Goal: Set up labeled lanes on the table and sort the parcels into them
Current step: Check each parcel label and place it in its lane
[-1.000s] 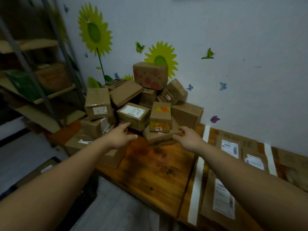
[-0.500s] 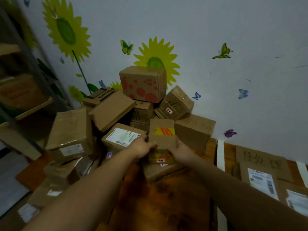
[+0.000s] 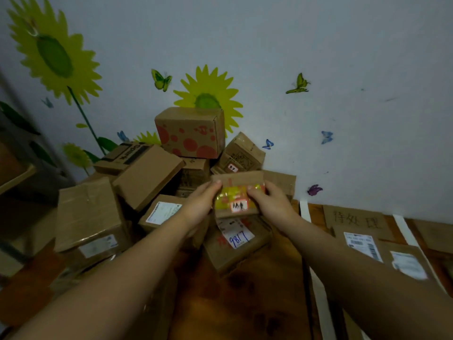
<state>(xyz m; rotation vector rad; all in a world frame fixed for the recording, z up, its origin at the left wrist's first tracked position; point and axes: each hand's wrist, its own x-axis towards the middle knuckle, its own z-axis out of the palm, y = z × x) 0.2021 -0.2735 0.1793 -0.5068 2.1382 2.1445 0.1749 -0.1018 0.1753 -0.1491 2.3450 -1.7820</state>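
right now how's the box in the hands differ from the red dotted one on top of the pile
The held box is smaller and gripped by the left hand and right hand; the dotted box rests untouched atop the pile. The held box carries yellow tape; the dotted box has printed red spots. Both are brown cardboard.

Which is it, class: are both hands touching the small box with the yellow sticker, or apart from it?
Touching. The head view shows the left hand gripping the small box on its left edge and the right hand gripping its right edge, fingers overlapping the yellow sticker.

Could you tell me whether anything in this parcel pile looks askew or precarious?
Yes: the flat brown box leans at a steep tilt against the heap, and the red-spotted box perches on top of other boxes. Both hands grip a small yellow-taped parcel.
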